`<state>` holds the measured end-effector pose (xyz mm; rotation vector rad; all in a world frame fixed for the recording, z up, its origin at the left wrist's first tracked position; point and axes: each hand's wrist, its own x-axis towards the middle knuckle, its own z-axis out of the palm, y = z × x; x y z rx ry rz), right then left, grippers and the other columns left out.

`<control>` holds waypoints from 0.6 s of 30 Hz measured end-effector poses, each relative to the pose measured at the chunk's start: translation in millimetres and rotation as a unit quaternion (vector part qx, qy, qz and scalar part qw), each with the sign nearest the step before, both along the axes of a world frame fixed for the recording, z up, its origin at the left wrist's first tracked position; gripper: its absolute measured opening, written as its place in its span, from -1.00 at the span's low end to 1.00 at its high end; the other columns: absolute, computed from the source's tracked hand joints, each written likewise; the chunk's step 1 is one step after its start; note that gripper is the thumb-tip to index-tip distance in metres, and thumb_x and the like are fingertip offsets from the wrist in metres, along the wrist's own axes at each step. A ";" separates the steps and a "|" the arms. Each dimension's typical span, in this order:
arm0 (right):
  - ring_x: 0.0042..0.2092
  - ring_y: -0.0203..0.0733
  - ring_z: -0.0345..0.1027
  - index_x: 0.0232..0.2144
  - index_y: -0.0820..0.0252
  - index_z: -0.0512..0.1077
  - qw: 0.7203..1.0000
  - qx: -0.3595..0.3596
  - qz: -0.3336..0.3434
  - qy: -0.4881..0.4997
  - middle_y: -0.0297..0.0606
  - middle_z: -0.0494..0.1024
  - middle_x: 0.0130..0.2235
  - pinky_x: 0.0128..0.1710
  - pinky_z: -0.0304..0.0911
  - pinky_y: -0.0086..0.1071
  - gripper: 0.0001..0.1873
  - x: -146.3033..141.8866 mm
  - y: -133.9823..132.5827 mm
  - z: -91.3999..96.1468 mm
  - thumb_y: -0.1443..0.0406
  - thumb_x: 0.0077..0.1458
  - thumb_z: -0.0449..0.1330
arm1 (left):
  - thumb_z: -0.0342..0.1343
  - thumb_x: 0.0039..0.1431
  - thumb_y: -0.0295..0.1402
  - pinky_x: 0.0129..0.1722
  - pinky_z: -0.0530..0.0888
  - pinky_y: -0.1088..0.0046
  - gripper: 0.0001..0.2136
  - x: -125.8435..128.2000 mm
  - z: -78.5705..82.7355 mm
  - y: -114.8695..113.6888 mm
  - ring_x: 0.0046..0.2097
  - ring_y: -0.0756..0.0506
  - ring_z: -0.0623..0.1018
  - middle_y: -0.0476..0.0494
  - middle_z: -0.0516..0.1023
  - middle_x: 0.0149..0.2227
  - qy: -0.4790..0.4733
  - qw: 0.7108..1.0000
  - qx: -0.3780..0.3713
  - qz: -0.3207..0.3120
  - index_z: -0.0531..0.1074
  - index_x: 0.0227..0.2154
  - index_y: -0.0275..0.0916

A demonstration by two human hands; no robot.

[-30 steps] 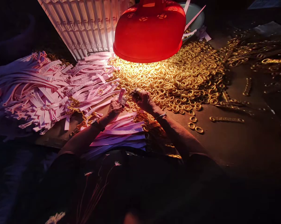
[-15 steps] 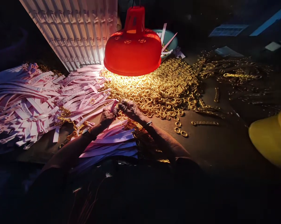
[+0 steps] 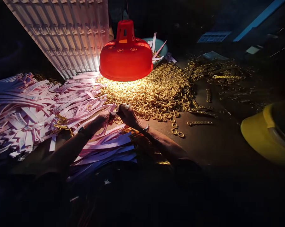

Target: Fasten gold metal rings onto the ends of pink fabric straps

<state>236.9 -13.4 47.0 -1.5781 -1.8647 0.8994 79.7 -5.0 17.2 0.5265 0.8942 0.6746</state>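
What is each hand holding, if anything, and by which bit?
The left hand holds a pink strap, seemingly near one end. The right hand is beside it; whether it holds anything can't be told.

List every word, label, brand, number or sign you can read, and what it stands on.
None can be read.
Straps: any marks are too small to read.
Lamp: cut-out shapes, no lettering visible.
Blue patch: too dim to read.
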 end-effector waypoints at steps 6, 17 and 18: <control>-0.25 -0.20 0.37 -0.33 0.07 0.21 0.969 -0.064 -0.114 0.207 -0.26 0.44 -0.29 -0.19 0.40 -0.26 -0.52 27.2 38.9 23.9 -0.18 0.24 0.10 | 0.43 0.03 -0.19 -0.50 0.35 0.57 -0.70 17.1 -4.6 1.2 -0.53 0.07 0.41 0.04 0.45 -0.56 -0.050 0.985 0.037 0.162 0.46 -0.39 -0.25; -0.36 -0.32 0.27 -0.24 0.13 0.44 0.980 -0.073 -0.070 0.173 -0.25 0.48 -0.29 -0.57 0.09 -0.47 -0.42 23.4 21.5 18.4 -0.21 0.02 0.36 | 0.30 0.21 0.09 -0.55 0.18 0.50 -0.55 21.6 -7.8 9.8 -0.59 0.08 0.20 0.09 0.28 -0.58 -0.123 0.977 -0.095 0.144 0.45 -0.32 -0.27; -0.35 -0.30 0.30 -0.20 0.12 0.47 0.978 -0.075 -0.073 0.181 -0.23 0.50 -0.28 -0.60 0.07 -0.47 -0.40 19.7 17.3 13.1 -0.23 0.03 0.34 | 0.28 0.23 0.09 -0.55 0.16 0.50 -0.55 21.6 -5.6 9.3 -0.59 0.08 0.18 0.10 0.25 -0.58 -0.128 0.975 -0.112 0.145 0.43 -0.33 -0.26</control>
